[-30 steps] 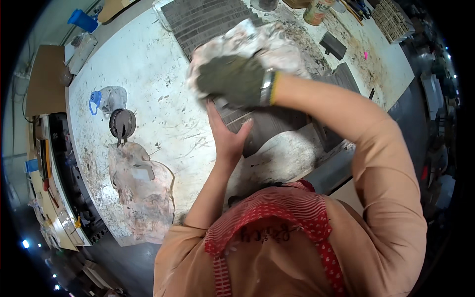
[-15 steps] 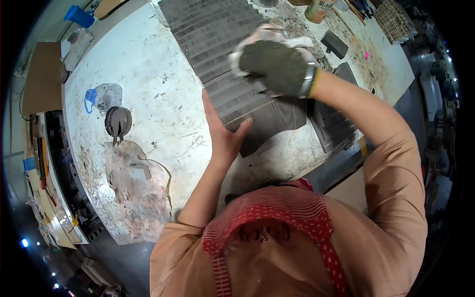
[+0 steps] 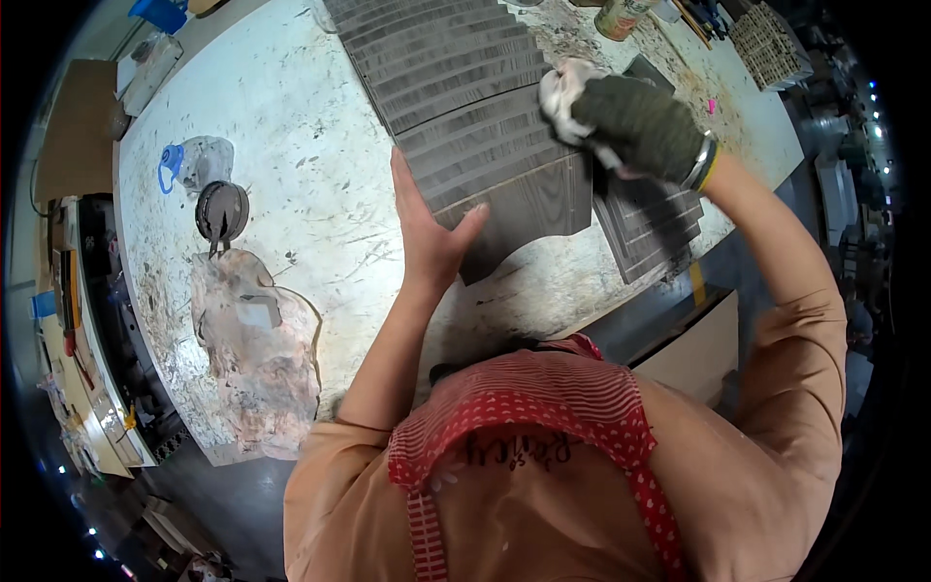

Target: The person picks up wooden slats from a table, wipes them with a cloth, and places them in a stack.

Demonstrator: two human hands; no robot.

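Note:
A grey wood-grain slatted piece (image 3: 465, 112), ridged across its top, lies in front of me with a plain curved-edge end (image 3: 533, 209) toward me. My bare left hand (image 3: 432, 242) holds its near left corner, fingers stretched along the side and thumb over the front edge. My right hand (image 3: 640, 126) wears a dark green glove and is closed on a crumpled white cloth (image 3: 565, 92). That cloth is at the right edge of the slats; the glove hides whether it touches them. Beneath the right hand lies a flat dark panel (image 3: 645, 233) with grooved lines.
On the left of the white worktable (image 3: 339, 262) are a round dark tin (image 3: 221, 211), a blue-capped clear container (image 3: 201, 163) and a stained cloth (image 3: 257, 359). At the far right stand a can (image 3: 621, 17) and a woven basket (image 3: 768, 44).
My right hand has swept the white cloth rightward, off the middle of the slats to their right edge. My left hand stays on the corner. The whole view has shifted slightly.

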